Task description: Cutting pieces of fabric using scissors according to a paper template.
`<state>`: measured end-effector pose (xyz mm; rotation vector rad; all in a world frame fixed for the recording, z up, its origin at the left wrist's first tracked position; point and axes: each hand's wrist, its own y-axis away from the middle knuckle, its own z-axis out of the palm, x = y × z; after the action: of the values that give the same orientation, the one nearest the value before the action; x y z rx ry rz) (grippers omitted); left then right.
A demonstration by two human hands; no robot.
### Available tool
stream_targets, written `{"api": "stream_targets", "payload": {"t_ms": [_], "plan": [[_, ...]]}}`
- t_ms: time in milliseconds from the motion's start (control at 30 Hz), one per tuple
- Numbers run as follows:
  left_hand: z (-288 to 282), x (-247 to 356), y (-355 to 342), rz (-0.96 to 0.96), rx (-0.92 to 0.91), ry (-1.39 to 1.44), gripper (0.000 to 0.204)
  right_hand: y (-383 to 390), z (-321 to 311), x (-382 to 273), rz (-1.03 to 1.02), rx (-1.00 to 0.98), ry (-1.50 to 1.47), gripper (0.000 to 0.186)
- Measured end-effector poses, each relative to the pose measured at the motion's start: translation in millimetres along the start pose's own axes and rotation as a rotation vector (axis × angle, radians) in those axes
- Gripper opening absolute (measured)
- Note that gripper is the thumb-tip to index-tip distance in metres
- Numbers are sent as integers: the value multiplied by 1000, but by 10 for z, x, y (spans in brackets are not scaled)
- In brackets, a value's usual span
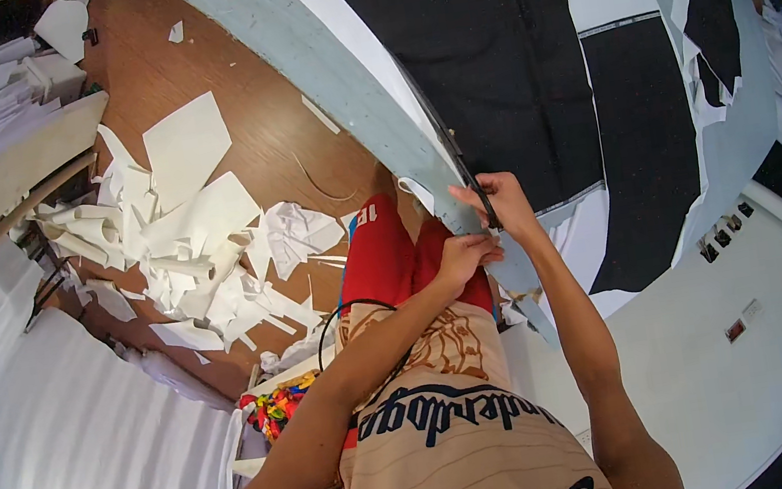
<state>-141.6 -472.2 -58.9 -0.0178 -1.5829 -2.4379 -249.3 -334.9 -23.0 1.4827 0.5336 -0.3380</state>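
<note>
My right hand [502, 197] is at the near end of a blue-grey table [336, 81], fingers closed around the end of a long, narrow dark thing [449, 140]. That thing runs along the table's left edge, beside black cloth [483, 48] laid over white sheet material [349, 33]. Whether it is a tool or a strip of cloth, I cannot tell. Just below and to the left, my left hand [469, 261] is closed at the table's edge, its fingertips curled together. What they grip, if anything, is hidden.
White paper and cloth scraps [197, 233] lie heaped on the brown wooden floor [247, 94] at left. White draped fabric [82, 412] fills the lower left. Another black cloth piece [643, 136] lies on the table's right side. A bundle of colourful cloth [278, 403] sits beside me.
</note>
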Motion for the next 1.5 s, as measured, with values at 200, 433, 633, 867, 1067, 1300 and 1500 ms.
{"api": "stream_targets", "payload": {"t_ms": [200, 433, 633, 867, 1067, 1300, 1500], "plan": [[-57, 11, -14, -11, -25, 49, 25, -244, 102, -396, -37, 12, -16, 52], [-61, 49, 12, -43, -20, -3, 27, -406, 92, -536, -18, -2, 0, 57], [-73, 74, 16, -47, -43, -9, 26, -520, 87, -835, -42, 20, 110, 48], [-248, 226, 46, -57, -78, -87, 29, -603, 94, -994, -46, -37, 38, 47], [-662, 1891, 502, 945, 355, -1094, 11, -521, -93, -967, -39, -34, 125, 45], [-1031, 3869, 205, 1350, 608, -1715, 57, -537, -393, -1215, 12, -136, 176, 51], [-1313, 4025, 120, 1249, 455, -1887, 66, -802, -647, -1576, 4, -194, 338, 47]]}}
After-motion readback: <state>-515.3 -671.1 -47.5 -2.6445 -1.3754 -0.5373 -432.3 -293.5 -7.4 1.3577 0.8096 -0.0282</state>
